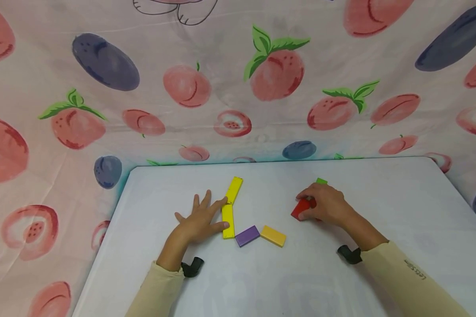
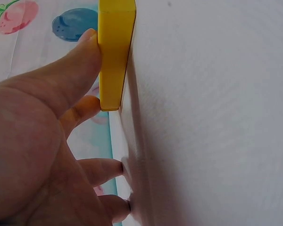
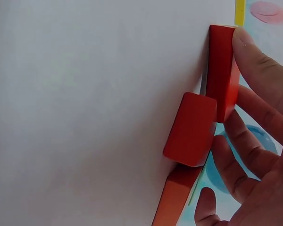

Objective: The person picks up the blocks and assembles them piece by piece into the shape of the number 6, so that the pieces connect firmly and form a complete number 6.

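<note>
My left hand (image 1: pixel 198 225) lies with fingers spread beside two yellow blocks set end to end. Its index fingertip touches the far yellow block (image 1: pixel 234 189) near the joint, while the thumb rests on the near yellow block (image 1: pixel 228 222). In the left wrist view the thumb presses a yellow block (image 2: pixel 116 52). My right hand (image 1: pixel 326 203) pinches a red block (image 1: pixel 301 208) between thumb and fingers. The right wrist view has this red block (image 3: pixel 221 70), with another red block (image 3: pixel 192 129) against its lower end and an orange-red block (image 3: pixel 175 197) beyond.
A purple block (image 1: pixel 247 236) and an orange-yellow block (image 1: pixel 273 236) lie between the hands, continuing from the yellow pair. Past the right hand a green block (image 1: pixel 321 181) is partly covered. Fruit-patterned cloth (image 1: pixel 230 79) hangs behind the white table (image 1: pixel 262 281).
</note>
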A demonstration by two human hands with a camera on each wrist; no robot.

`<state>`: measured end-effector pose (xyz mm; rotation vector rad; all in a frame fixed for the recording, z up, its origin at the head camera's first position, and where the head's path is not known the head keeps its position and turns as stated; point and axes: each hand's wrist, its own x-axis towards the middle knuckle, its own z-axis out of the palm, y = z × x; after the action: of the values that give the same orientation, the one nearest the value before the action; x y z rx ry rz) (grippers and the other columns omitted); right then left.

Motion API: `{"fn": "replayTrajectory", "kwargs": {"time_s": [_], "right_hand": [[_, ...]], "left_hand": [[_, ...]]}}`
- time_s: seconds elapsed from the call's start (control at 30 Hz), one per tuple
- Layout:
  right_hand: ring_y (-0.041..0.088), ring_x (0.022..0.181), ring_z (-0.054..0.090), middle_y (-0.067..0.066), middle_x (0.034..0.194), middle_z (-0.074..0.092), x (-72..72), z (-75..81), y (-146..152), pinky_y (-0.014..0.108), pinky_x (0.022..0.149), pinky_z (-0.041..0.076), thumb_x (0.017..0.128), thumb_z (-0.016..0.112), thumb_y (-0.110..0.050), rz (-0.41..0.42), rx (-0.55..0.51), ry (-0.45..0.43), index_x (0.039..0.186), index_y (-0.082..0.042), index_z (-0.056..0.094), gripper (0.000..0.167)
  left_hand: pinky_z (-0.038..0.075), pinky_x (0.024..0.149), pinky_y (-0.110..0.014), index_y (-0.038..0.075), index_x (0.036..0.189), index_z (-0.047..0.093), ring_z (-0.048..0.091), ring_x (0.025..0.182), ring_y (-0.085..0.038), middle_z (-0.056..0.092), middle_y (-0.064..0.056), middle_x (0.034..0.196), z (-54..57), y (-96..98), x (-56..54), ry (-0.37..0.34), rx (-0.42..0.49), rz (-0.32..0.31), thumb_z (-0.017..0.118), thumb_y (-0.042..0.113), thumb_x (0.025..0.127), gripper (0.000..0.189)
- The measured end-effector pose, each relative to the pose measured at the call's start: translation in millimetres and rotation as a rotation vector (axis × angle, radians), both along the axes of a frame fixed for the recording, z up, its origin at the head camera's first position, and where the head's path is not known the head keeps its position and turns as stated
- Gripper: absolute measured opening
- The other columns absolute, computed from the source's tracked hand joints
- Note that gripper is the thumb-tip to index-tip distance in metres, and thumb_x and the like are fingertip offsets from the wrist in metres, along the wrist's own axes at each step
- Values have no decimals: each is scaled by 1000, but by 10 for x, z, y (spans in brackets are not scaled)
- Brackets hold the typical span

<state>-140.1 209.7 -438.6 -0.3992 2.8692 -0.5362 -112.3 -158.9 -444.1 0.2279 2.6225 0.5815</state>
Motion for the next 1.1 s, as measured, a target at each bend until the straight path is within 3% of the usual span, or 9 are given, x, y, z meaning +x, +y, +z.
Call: {"fn": "replayTrajectory", "kwargs": {"time_s": [0.23,0.5,0.67,0.93,1.1], "right_hand": [[31,108,59,9,112,65,-8,37,9,52,77,50,72,93,-34,4,38,-18,113,-20,76,46],[21,92,58,-1,91,66,-22,75,33,49,75,44,70,94,-36,7,40,-14,90,-23,72,33],[17,83,57,-5,80,65,-10,73,33,45,73,45,73,93,-36,33,28,4,93,-21,71,33],[15,93,64,-4,101,73,82,14,78,33,79,56,82,87,-27,90,-155,30,112,-18,76,33],[13,86,61,-5,95,72,130,26,88,28,74,54,86,83,-25,107,-181,23,110,-15,75,27]], "left_hand": [[-10,98,-92,40,159,34,-12,157,-45,0,-11,174,-8,2,-5,-1,2,1,68,48,95,73],[-9,98,-92,40,159,34,-11,157,-45,1,-11,174,-21,7,-17,4,0,3,68,49,95,73],[-9,98,-92,40,159,34,-11,157,-45,1,-11,174,-14,10,-17,3,0,4,68,48,95,73],[-9,98,-92,40,159,34,-11,157,-45,1,-11,174,-18,9,-13,10,0,3,68,49,95,73],[-8,98,-92,40,159,34,-11,157,-45,1,-12,174,-22,7,-13,11,1,0,67,49,95,72]]}}
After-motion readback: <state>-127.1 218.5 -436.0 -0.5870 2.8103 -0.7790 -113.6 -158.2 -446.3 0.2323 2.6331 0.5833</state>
